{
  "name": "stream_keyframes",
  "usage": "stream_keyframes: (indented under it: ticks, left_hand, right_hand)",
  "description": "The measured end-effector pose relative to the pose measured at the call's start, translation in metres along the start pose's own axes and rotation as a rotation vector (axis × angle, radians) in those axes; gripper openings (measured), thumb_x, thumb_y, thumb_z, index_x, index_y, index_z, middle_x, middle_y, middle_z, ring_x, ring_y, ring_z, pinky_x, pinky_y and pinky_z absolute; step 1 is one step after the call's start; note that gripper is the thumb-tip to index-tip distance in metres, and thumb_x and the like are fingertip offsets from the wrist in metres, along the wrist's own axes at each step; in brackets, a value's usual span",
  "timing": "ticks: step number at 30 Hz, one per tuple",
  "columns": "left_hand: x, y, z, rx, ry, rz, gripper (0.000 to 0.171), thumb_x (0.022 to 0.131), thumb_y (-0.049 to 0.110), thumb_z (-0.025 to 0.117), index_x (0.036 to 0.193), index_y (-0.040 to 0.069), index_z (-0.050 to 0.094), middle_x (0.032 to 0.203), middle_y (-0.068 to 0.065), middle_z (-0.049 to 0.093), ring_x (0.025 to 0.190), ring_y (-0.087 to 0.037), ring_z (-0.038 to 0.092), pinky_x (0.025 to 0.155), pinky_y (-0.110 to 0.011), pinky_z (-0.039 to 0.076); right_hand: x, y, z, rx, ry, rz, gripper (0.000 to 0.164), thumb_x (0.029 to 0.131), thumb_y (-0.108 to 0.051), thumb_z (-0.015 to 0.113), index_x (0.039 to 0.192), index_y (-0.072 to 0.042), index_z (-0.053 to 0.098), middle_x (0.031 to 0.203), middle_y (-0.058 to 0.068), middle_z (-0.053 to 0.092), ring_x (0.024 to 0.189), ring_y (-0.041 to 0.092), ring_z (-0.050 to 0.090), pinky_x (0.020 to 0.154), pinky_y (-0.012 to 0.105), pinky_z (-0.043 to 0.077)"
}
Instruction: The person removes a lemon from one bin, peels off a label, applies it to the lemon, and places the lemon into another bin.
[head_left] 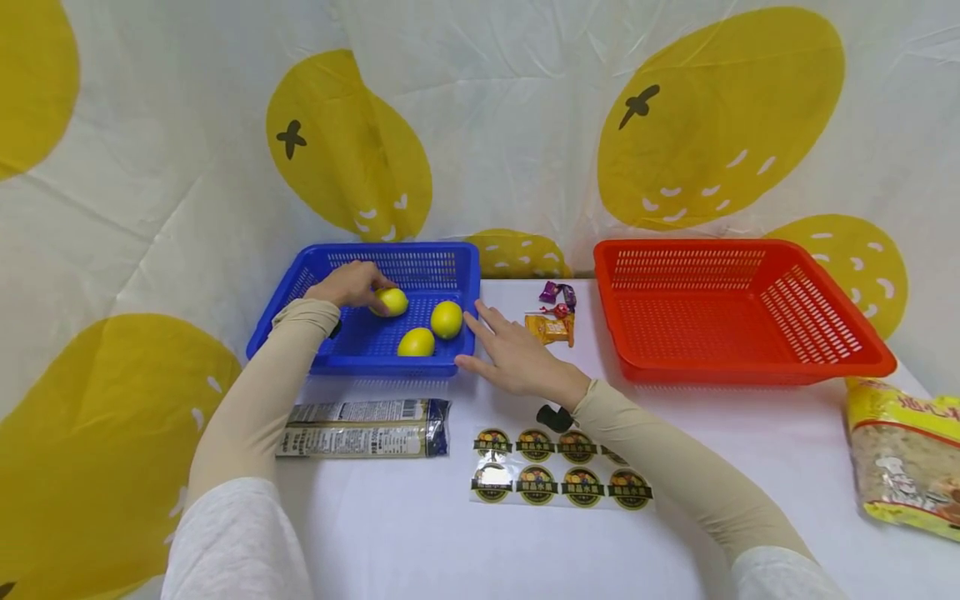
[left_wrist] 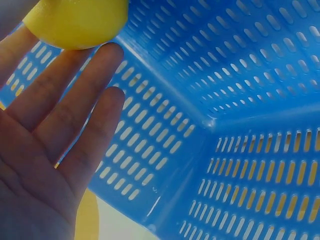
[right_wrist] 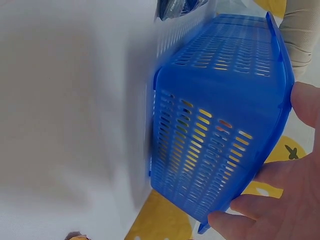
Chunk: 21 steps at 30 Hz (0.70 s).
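Pinching one of three lemons point(head_left: 394, 300), left grip point(head_left: 349, 285); right grip point(head_left: 517, 358) spread against one basket point(head_left: 375, 364).

Shows one plain colour each on the blue basket point(head_left: 375, 365) at nine o'clock and the red basket point(head_left: 742, 372) at three. Shines yellow on the lemons point(head_left: 447, 320) at nine. Runs white across the curtain point(head_left: 495, 150) at twelve, printed with big yellow fruit. Repeats black-and-gold roundels on the sticker sheet point(head_left: 536, 483) at five. Sets red lettering on yellow on the bag point(head_left: 907, 458) at four.
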<state>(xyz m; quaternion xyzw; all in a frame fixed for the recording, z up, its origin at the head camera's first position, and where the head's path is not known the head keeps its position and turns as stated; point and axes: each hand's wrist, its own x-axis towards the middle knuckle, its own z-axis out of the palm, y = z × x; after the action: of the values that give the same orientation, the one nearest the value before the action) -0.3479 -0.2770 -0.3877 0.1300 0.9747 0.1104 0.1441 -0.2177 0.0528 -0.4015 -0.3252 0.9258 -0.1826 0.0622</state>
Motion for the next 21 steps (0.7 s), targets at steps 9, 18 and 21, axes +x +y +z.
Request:
stream_keyframes:
  ticks: [9, 18, 21]
  left_hand:
    - [-0.004, -0.001, -0.001, 0.004, 0.015, -0.003, 0.058, 0.08, 0.035, 0.088, 0.132, 0.013, 0.07, 0.131, -0.011, 0.072, 0.118, -0.031, 0.065, 0.103, -0.051, 0.052]
    - [-0.013, 0.008, -0.004, 0.024, 0.068, 0.083, 0.053, 0.081, 0.038, 0.087, 0.129, 0.018, 0.073, 0.127, -0.005, 0.075, 0.09, -0.023, 0.06, 0.088, -0.042, 0.051]
    - [-0.018, 0.012, -0.006, 0.033, 0.08, 0.119, 0.054, 0.082, 0.038, 0.086, 0.13, 0.019, 0.072, 0.122, -0.006, 0.077, 0.088, -0.024, 0.06, 0.087, -0.042, 0.051]
  right_hand:
    - [-0.001, -0.001, 0.002, 0.003, 0.011, -0.008, 0.081, 0.105, -0.06, 0.042, 0.164, -0.01, 0.019, 0.173, 0.017, 0.009, 0.158, 0.043, 0.017, 0.125, 0.063, 0.024]
    - [0.0, 0.001, 0.003, 0.005, 0.01, -0.009, 0.081, 0.105, -0.06, 0.04, 0.164, -0.01, 0.018, 0.174, 0.016, 0.007, 0.159, 0.041, 0.016, 0.125, 0.062, 0.024]
    - [0.0, 0.002, 0.004, 0.008, 0.011, -0.009, 0.081, 0.105, -0.06, 0.041, 0.164, -0.011, 0.018, 0.174, 0.016, 0.007, 0.159, 0.041, 0.016, 0.125, 0.062, 0.024]
